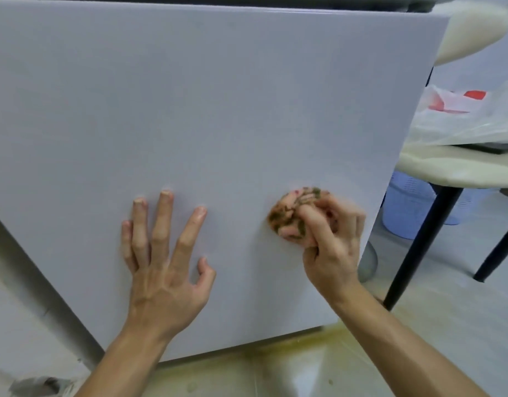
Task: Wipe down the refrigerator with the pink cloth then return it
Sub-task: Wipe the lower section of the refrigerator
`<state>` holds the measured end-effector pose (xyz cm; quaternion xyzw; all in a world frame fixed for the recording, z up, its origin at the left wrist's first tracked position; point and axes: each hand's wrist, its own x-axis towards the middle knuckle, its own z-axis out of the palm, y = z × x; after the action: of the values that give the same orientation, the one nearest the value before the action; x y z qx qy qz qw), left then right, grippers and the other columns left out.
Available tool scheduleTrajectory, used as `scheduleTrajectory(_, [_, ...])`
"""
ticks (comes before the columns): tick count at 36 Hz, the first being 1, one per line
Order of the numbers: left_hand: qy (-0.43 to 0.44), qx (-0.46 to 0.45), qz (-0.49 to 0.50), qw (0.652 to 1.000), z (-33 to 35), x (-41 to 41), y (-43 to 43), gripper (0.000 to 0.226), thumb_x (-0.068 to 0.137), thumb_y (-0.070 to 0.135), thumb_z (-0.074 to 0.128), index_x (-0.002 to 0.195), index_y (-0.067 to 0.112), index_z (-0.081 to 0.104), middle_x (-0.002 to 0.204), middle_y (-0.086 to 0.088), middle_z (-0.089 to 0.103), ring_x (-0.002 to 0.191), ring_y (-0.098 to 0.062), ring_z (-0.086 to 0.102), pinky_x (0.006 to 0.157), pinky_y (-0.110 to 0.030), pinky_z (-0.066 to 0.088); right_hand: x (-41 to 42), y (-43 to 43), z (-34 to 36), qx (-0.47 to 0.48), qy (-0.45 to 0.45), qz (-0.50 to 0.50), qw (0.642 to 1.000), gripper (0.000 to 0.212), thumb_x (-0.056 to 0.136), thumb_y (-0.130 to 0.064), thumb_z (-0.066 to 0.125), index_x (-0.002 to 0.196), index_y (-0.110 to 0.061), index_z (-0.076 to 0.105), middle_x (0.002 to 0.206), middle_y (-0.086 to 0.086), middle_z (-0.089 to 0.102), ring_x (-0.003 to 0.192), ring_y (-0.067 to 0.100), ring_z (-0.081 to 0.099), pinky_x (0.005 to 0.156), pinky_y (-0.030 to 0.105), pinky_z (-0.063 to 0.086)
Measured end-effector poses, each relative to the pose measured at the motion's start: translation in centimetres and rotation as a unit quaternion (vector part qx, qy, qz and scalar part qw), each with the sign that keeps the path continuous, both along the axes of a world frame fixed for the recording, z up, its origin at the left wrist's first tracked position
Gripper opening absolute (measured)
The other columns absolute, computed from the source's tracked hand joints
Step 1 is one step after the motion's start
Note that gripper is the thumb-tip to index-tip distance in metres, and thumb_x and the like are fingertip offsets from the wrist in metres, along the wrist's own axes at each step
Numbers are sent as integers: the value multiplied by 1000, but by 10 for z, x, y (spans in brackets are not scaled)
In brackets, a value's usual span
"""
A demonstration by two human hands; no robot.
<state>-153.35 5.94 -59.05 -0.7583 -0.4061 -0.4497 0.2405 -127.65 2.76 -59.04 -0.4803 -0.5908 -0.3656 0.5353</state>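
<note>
The white refrigerator (189,110) fills most of the view, its flat side facing me. My left hand (163,262) lies flat against it low on the panel, fingers spread and straight. To its right, my right hand (333,242) grips the pink cloth (292,216), bunched into a ball with green patches, and presses it against the panel near the right edge. The cloth and fingers look slightly blurred.
A cream chair (453,170) with black legs (424,242) stands close on the right, with a plastic bag (462,116) on its seat. A pale blue basket (410,207) sits on the floor behind it. The tiled floor (304,368) shows yellowish stains below the refrigerator.
</note>
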Motion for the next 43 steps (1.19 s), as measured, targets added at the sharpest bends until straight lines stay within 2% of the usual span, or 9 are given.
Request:
scheduleTrajectory(5, [-9,0,2,1000,-1,5,0,84,77,18,68,157,20,40,172,-18,15,161,-43,2,128,-60,3,41,-24,-113,-154,-135,-17,979,44,81,-2,86,113,-22,65,130,7,55,118,30,56,88,49,55])
scheduleTrajectory(9, [-8,8,-6,1000,-2,8,-1,83,76,14,66,155,15,41,171,-17,14,161,-39,1,129,-59,4,72,-51,-142,-261,-58,-65,961,32,86,-8,84,103,-33,75,122,-4,58,107,23,58,81,44,59])
scheduleTrajectory(11, [3,22,-14,1000,-1,12,-1,81,78,14,65,155,16,40,170,-17,14,162,-33,-2,129,-57,4,75,-52,-125,-240,14,-64,968,35,99,-12,68,103,-47,72,120,0,59,103,21,62,87,42,60])
scheduleTrajectory(14, [5,28,-22,999,5,20,-2,79,80,14,64,155,19,39,168,-18,16,162,-34,-1,129,-57,4,66,-39,-57,-122,132,-42,983,33,87,4,63,108,-20,73,124,8,47,111,23,51,105,21,46])
scheduleTrajectory(20, [-8,19,-18,1000,15,37,-2,89,72,8,63,157,18,39,169,-18,15,157,-46,8,129,-58,2,56,-13,44,19,221,-1,975,43,77,18,54,108,-4,74,121,9,47,115,40,52,102,31,45])
scheduleTrajectory(30, [11,26,-18,999,13,30,0,85,76,9,63,158,17,40,170,-19,19,157,-47,8,129,-54,-1,56,-29,-140,-207,226,-38,951,23,83,2,69,102,-10,76,122,16,53,113,39,50,99,37,50])
scheduleTrajectory(35, [31,21,-29,999,12,21,1,81,82,14,64,159,19,40,172,-15,18,161,-35,2,130,-54,2,26,-55,-194,-383,318,-1,867,59,82,17,66,95,-40,69,116,-1,51,99,28,63,76,36,62])
scheduleTrajectory(39, [40,20,-44,998,15,13,2,76,86,16,64,159,17,40,172,-15,18,162,-31,0,130,-54,4,-13,-58,-166,-363,432,76,822,70,80,33,46,92,-32,68,113,9,52,77,11,70,47,27,56])
scheduleTrajectory(43, [41,15,-43,998,14,0,0,77,87,16,65,159,18,38,172,-12,19,163,-30,3,131,-53,7,-47,-57,-112,-296,447,114,837,61,81,34,52,91,-22,72,111,8,51,73,-3,68,47,21,56])
